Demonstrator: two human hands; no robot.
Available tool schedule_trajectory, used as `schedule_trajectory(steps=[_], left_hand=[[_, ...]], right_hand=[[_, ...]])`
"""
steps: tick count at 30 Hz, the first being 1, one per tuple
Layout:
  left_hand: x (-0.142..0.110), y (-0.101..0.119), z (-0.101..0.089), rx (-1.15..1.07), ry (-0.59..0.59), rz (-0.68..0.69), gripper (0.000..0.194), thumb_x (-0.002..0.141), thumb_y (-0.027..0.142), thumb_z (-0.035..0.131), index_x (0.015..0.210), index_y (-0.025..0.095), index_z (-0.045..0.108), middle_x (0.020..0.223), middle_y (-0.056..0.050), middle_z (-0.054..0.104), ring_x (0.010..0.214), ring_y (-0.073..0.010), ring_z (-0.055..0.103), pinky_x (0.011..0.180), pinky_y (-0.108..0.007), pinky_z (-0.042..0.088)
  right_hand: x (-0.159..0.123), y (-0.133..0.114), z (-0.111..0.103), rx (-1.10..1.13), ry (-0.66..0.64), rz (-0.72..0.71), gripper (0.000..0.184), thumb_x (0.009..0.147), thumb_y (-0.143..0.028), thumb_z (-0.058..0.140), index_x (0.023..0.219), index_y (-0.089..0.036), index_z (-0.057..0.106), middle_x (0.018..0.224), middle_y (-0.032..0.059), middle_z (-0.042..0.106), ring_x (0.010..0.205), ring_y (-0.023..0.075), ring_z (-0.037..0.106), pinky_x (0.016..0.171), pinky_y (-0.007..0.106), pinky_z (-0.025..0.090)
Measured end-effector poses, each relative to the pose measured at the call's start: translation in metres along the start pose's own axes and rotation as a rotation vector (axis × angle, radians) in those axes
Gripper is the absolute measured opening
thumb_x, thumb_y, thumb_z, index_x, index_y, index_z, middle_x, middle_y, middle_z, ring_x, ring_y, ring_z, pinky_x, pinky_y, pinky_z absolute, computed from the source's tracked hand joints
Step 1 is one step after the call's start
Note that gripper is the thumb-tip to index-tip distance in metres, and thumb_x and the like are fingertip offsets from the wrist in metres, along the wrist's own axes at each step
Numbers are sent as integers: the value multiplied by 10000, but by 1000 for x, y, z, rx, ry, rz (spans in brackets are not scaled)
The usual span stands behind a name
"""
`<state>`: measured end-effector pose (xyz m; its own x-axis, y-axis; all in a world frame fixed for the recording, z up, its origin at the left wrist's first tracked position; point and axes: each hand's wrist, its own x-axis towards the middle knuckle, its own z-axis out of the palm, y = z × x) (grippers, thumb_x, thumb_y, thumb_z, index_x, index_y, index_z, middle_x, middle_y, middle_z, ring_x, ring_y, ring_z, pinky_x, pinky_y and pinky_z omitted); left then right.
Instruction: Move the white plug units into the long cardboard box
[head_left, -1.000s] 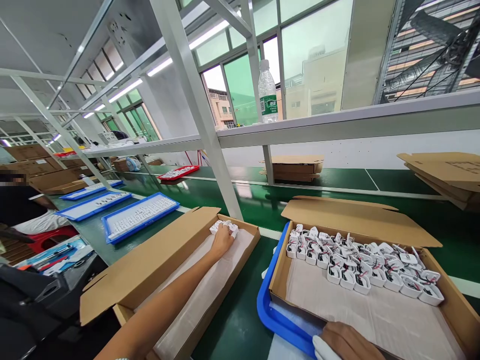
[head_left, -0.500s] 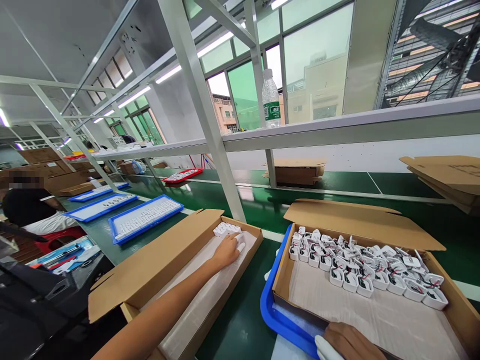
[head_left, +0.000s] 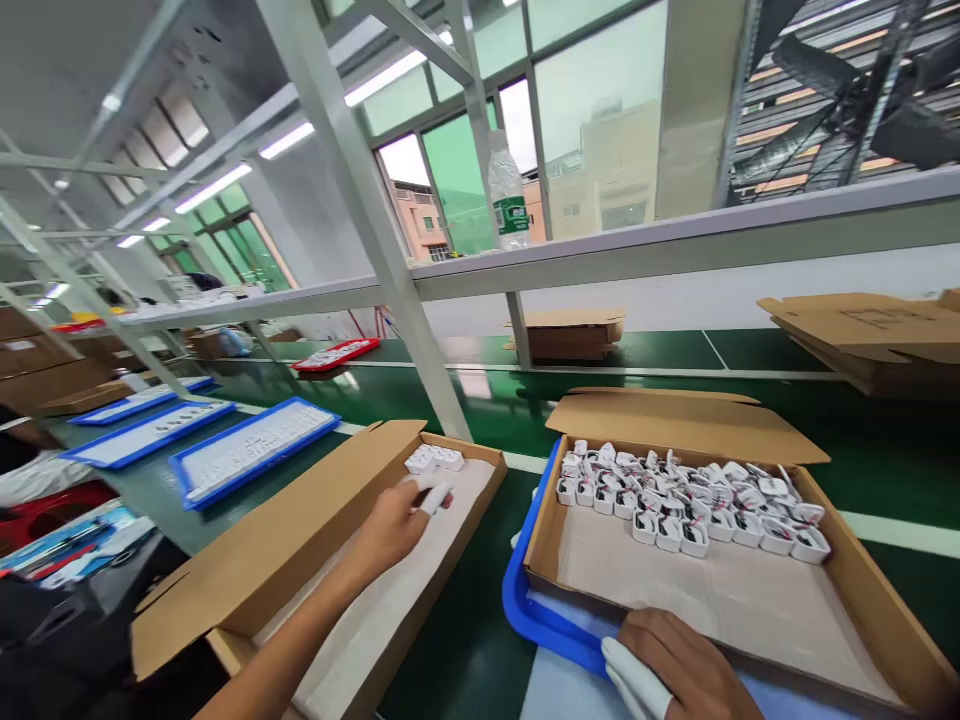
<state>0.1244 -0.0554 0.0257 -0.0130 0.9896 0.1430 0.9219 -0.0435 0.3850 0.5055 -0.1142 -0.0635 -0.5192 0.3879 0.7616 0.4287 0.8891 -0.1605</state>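
Note:
My left hand (head_left: 394, 525) hovers over the paper lining of the long cardboard box on the left (head_left: 300, 520), its fingers loosely stretched out, white cots on the tips, nothing in it. A small cluster of white plastic parts (head_left: 433, 459) lies in that box's far corner, a little beyond the fingers. My right hand (head_left: 686, 665), also with a white finger cot, is curled over the near edge of the right cardboard box (head_left: 862, 570). That box holds several rows of white parts with red and black wires (head_left: 675, 500) and sits on a blue tray (head_left: 525, 620).
A slanted white frame post (head_left: 375, 240) rises behind the left box. A water bottle (head_left: 508, 200) stands on the shelf above. Blue trays of parts (head_left: 251, 450) and a red tray (head_left: 335, 353) lie along the green belt. Flat cartons (head_left: 574, 335) are stacked farther back.
My left hand let go of the white parts in the far corner and drew back toward me. The camera swung slightly right. My right hand stayed on the box edge.

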Motion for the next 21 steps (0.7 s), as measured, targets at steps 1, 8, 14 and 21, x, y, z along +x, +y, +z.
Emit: schedule_trajectory(steps=[1,8,14,21], left_hand=[[-16,10,-8,-34,35,20,298,939,293,405,945,231,696,985,-77,762,912,-259,698,829,-353,549],[-75,76,16,-332,407,250,319,930,320,440,634,280,555,569,26,592,514,-188,542,530,-282,458],[-34,150,74,-461,239,580,378,967,290,359,616,237,488,551,8,521,487,-146,495,514,-263,408],[6,167,97,-437,77,692,443,802,39,379,1105,207,654,859,-46,637,755,-197,610,724,-310,507]], right_hand=[[1,-3,-2,-11,4,19,366,979,-32,352,1096,-126,686,993,136,760,973,234,714,909,327,591],[11,-12,0,-23,-24,-15,135,941,-80,542,898,-150,650,794,84,665,785,214,611,708,357,550],[15,-7,-8,-58,48,-20,114,917,-62,532,924,-146,609,747,78,635,728,205,555,653,345,516],[18,43,-62,-485,-379,532,521,730,55,466,1185,-126,645,1172,167,664,1126,285,607,946,433,518]])
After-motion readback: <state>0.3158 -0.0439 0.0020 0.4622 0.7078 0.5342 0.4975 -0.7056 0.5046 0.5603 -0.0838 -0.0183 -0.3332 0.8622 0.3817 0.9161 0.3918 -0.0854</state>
